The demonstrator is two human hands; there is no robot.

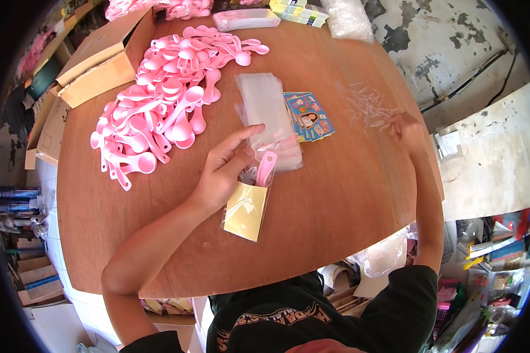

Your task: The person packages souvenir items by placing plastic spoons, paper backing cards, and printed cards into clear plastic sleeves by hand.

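Note:
My left hand (227, 167) is closed on the upper edge of a transparent plastic bag (259, 226). Inside it are a pink spoon (266, 167), its holed handle end up, and a plain yellow card (245, 209). At the table's right side, my right hand (404, 128) has its fingers drawn together at the edge of a scatter of thin transparent plastic pieces (362, 103); what it pinches, if anything, cannot be made out. Beyond my left hand lies a stack of flat transparent bags (264, 103), beside several blue printed cards (311, 117).
A large heap of pink spoons (165, 100) covers the table's (330, 194) left part, beside a cardboard box (103, 56). Along the far edge are a pink-filled plastic pack (246, 19), bundled cards (300, 12) and a whitish plastic bundle (347, 20).

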